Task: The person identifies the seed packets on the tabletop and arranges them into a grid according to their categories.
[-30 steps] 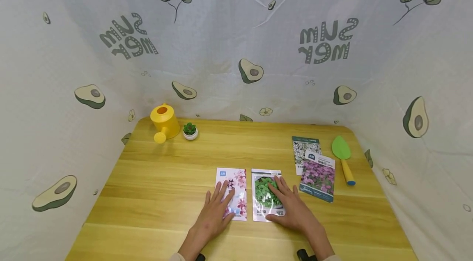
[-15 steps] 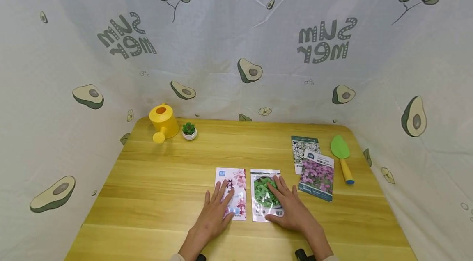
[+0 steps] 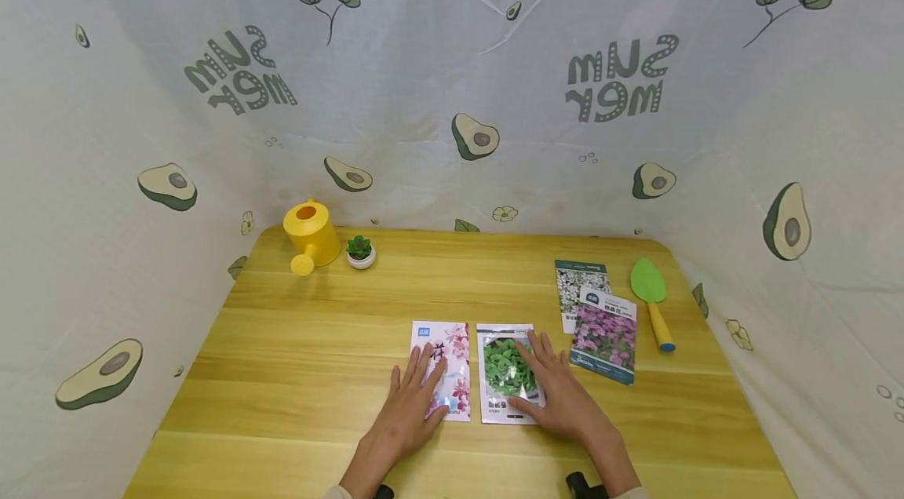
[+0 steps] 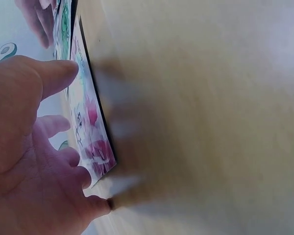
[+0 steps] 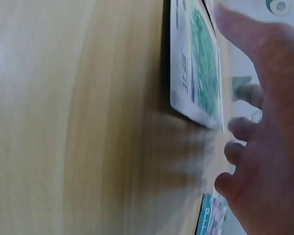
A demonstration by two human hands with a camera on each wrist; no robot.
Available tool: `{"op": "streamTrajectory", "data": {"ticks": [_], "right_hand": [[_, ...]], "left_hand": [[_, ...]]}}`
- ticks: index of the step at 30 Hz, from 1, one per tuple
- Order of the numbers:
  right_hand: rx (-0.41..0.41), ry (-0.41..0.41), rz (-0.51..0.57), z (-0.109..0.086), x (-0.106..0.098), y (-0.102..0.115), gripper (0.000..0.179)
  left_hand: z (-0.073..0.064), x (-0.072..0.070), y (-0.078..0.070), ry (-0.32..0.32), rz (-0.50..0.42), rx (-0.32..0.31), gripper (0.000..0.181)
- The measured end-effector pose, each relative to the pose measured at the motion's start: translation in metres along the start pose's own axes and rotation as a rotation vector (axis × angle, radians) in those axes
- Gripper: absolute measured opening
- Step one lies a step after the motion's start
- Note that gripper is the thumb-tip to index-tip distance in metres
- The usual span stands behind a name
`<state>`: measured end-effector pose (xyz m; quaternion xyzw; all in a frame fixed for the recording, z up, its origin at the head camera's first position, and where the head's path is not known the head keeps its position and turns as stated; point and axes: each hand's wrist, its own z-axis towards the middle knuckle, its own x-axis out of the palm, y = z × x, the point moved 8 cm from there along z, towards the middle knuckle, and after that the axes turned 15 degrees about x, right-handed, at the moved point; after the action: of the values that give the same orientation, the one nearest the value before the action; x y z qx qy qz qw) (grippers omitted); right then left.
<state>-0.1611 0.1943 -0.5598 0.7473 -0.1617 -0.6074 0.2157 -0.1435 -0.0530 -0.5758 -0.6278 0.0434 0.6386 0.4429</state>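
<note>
Two seed packets lie side by side at the front middle of the table. My left hand [image 3: 402, 417] is spread over the packet with pink blossoms [image 3: 459, 354]. In the left wrist view its thumb reaches over that packet [image 4: 90, 132], and the little finger comes down on the wood beside it. My right hand [image 3: 565, 401] is over the right edge of the packet with green leaves [image 3: 503, 369], its fingers extended. The right wrist view is blurred; there the fingers look raised a little off the packet [image 5: 203, 63], nothing gripped.
Right of my hands, a purple-flower seed packet [image 3: 606, 334] overlaps a white-flower one [image 3: 582, 279]. A toy trowel [image 3: 653, 295] with a green blade lies beyond them. A yellow watering can [image 3: 314, 236] and small potted succulent [image 3: 361, 251] stand at the back left. Printed cloth [image 3: 395, 91] encloses the table.
My right hand has shifted slightly up and away on the green-leaf packet, baring more of its lower edge. The left hand stays in place. The head view has drifted slightly.
</note>
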Motion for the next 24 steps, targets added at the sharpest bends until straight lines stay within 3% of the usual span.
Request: {"op": "streamTrajectory", "data": {"ticks": [4,11,15,19,24], "right_hand": [[0.038,-0.083,0.036,0.003,-0.011,-0.012,0.085],[0.123,-0.197,0.036,0.003,-0.028,-0.053,0.073],[0.216,-0.207,0.007,0.002,-0.034,-0.079,0.075],[0.284,-0.191,-0.018,-0.002,-0.038,-0.096,0.077],[0.288,-0.188,-0.022,-0.006,-0.042,-0.104,0.076]], "left_hand": [[-0.002,0.003,0.004,-0.021,0.0,0.013,0.077],[0.003,-0.008,-0.002,0.029,-0.016,-0.039,0.076],[0.011,-0.003,0.004,0.0,-0.016,0.007,0.075],[0.034,-0.004,0.003,0.023,0.008,0.072,0.074],[0.078,-0.012,-0.017,0.162,0.05,0.104,0.072]]}}
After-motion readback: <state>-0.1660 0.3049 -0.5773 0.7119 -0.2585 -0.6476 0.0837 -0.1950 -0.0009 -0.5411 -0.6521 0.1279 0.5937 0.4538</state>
